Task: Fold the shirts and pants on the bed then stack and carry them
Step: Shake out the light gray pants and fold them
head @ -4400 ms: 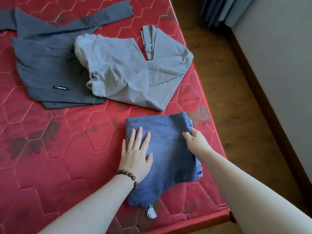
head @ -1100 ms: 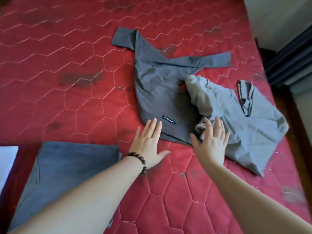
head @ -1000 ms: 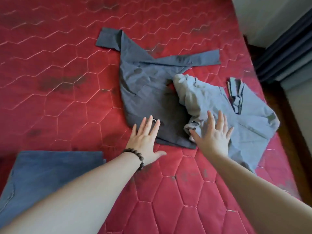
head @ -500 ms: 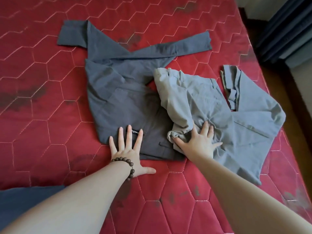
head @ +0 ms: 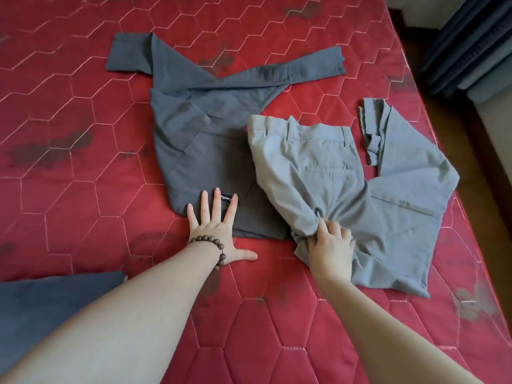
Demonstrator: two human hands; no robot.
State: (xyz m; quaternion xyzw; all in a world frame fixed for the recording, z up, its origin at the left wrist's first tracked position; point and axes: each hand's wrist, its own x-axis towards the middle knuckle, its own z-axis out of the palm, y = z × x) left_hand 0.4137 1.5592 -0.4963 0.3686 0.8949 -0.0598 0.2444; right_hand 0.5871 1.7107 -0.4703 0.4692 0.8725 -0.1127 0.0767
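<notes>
A dark grey shirt (head: 199, 128) lies spread on the red mattress (head: 69, 162), sleeves out to the left and right. Light grey pants (head: 332, 176) lie crumpled to its right, overlapping its edge. My left hand (head: 216, 225), with a bead bracelet on the wrist, presses flat with straight fingers on the shirt's near hem beside a small black label. My right hand (head: 329, 242) has its fingers curled into a bunch of the pants' cloth at their near edge. A folded blue garment (head: 41, 306) lies at the lower left, partly behind my left forearm.
The mattress's right edge runs along a dark wooden floor (head: 487, 189). Dark curtains (head: 471, 42) hang at the upper right. Bare mattress stretches to the left and in front of the clothes.
My right hand went from lying flat on the pants to gripping a bunch of their cloth. My left hand settled flat on the shirt's hem. The view moved closer to the clothes.
</notes>
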